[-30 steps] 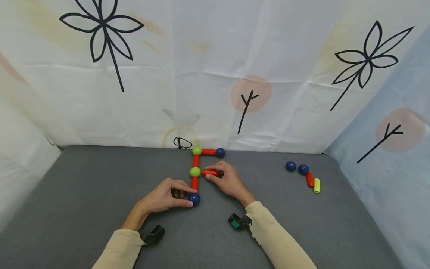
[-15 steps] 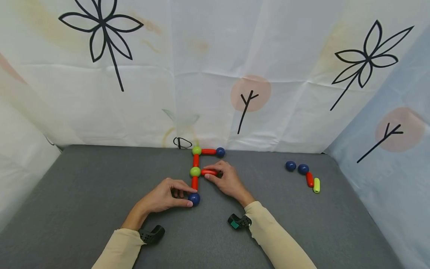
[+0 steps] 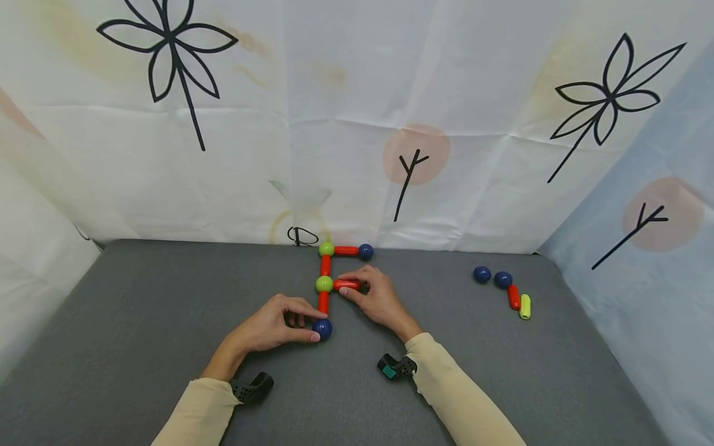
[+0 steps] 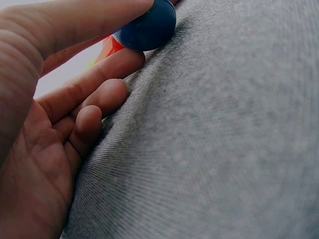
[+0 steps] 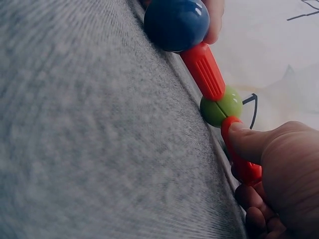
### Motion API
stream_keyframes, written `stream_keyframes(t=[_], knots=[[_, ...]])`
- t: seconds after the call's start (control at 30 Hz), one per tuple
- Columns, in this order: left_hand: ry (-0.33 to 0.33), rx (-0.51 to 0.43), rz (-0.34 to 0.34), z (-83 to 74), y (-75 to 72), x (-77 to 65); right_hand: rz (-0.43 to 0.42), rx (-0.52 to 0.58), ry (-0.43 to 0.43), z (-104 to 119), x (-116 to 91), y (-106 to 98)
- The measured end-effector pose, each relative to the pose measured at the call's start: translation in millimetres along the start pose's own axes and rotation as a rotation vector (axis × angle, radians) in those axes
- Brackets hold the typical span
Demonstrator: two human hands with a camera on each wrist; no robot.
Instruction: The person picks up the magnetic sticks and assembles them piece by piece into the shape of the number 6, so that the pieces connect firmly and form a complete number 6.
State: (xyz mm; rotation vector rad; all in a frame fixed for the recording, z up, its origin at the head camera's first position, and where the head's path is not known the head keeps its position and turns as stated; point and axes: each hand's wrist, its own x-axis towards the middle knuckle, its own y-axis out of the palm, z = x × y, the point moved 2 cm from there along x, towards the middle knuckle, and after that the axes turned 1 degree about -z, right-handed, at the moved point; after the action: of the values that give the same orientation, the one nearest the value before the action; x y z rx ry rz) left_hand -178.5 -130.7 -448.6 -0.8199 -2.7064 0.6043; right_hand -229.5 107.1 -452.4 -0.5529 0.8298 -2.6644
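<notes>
My left hand pinches a blue ball between thumb and fingers at the near end of a joined figure. From that ball a red rod runs up to a green ball, and a second red rod leads on to another green ball. A red rod with a blue ball on its end juts right from the top. My right hand pinches one more red rod, whose left end touches the middle green ball.
At the right of the grey table lie a loose blue ball, another blue ball against a red rod, and a yellow-green rod. A white printed cloth stands behind the table's far edge.
My right hand has moved its red rod slightly left, closing a small gap to the middle green ball. My left hand stays on the blue ball.
</notes>
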Motion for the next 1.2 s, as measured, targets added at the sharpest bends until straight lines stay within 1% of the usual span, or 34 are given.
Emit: stream_keyframes(t=[0.27, 0.57, 0.83, 1.2], knots=[[-0.006, 0.011, 0.004, 0.2, 0.5, 0.1, -0.012, 0.002, 0.0, -0.3, 0.1, 0.2], [-0.004, 0.003, 0.008, -0.1, 1.7, 0.6, -0.01, 0.005, -0.002, -0.4, -0.1, -0.1], [0.004, 0.016, 0.003, -1.5, 1.8, 1.1, -0.008, 0.003, -0.004, -0.5, 0.1, -0.3], [-0.006, 0.023, -0.002, -2.5, 2.1, 1.4, -0.005, 0.006, 0.002, 0.6, -0.7, -1.1]])
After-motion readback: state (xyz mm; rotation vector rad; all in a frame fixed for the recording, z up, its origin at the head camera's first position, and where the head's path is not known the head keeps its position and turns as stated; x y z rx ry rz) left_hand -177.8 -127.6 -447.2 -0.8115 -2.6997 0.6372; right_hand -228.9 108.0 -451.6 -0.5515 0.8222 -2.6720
